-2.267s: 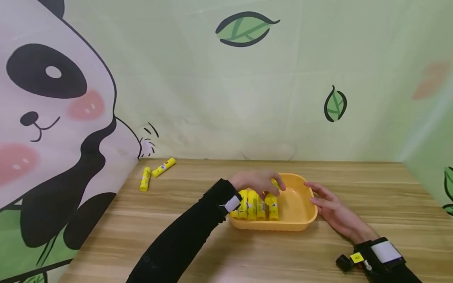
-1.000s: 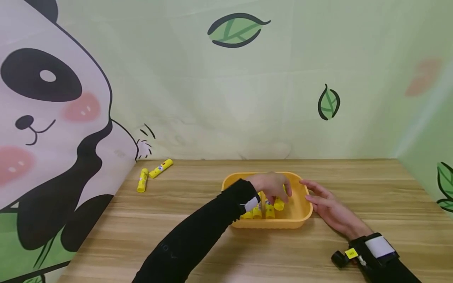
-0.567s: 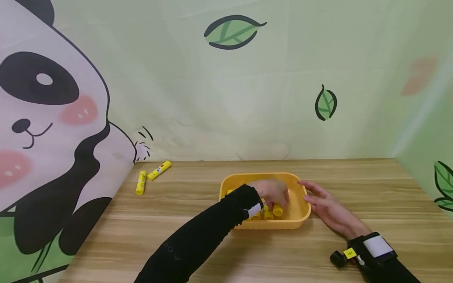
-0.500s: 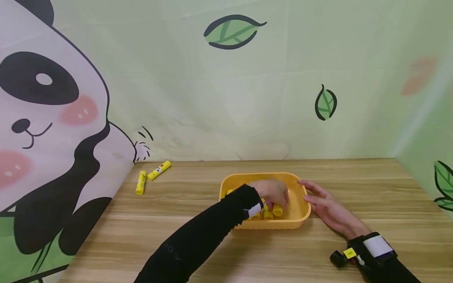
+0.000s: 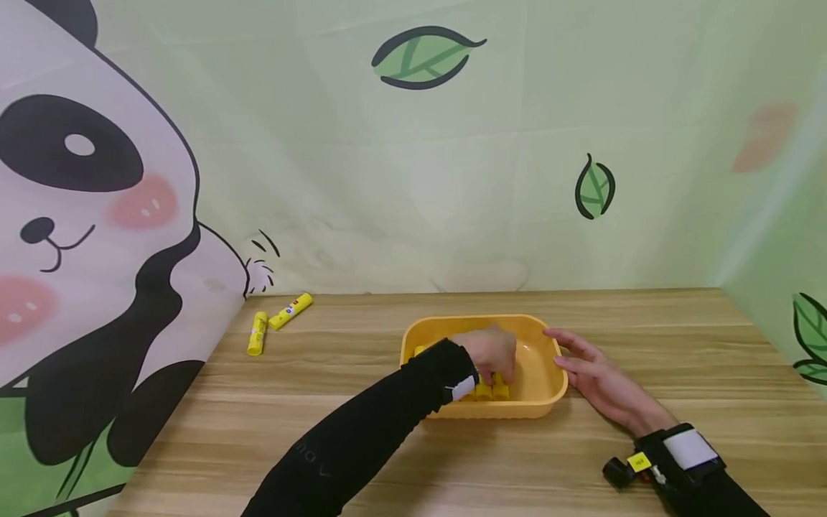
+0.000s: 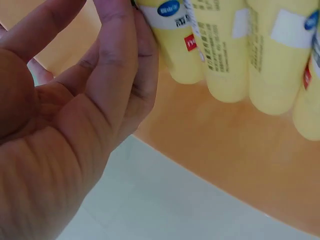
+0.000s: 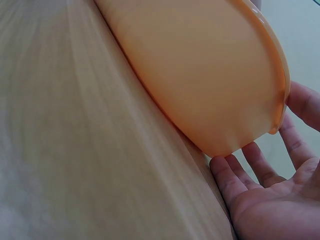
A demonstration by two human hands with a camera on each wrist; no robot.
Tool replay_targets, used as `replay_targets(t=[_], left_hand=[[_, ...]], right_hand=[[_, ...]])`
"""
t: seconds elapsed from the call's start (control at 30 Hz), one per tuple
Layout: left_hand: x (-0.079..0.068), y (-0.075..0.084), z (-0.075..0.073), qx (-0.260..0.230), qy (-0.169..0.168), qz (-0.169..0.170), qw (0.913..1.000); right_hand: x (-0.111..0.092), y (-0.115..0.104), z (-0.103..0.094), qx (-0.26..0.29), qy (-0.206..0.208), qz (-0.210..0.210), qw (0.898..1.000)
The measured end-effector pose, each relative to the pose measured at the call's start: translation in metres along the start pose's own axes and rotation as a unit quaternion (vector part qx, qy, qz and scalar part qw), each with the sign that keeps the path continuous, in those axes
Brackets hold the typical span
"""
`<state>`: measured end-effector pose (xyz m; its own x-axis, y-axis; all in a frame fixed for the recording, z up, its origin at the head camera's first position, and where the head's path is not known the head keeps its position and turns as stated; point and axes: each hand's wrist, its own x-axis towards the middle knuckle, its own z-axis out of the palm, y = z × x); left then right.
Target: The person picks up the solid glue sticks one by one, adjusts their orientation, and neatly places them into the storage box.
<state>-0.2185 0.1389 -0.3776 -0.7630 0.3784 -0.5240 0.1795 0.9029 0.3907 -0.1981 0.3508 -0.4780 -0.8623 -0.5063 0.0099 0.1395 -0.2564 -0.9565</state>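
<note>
Yellow tubes point(image 6: 225, 60) in row inside orange tray point(image 5: 517, 411), 2 other tubes point(image 5: 291, 311) on bench point(image 5: 207, 438). Left grip point(image 5: 494, 353) at row's end, can't tell if holding; right grip point(image 5: 604, 380) unclenched, fingers touching tray.

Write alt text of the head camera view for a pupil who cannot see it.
A person's left hand reaches down to yellow tubes in an orange tray, while the right hand touches the tray's right edge. Two more tubes lie off to the left on a wooden table, before a panda-and-leaf backdrop.
</note>
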Motion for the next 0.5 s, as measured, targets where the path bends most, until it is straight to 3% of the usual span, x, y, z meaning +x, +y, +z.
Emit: replay_targets(t=[0.5], left_hand=[[-0.0042, -0.0098, -0.0031, 0.017, 0.008, 0.042, 0.9989]], right_hand=[[-0.0002, -0.0018, 0.0011, -0.009, 0.002, 0.012, 1.000]])
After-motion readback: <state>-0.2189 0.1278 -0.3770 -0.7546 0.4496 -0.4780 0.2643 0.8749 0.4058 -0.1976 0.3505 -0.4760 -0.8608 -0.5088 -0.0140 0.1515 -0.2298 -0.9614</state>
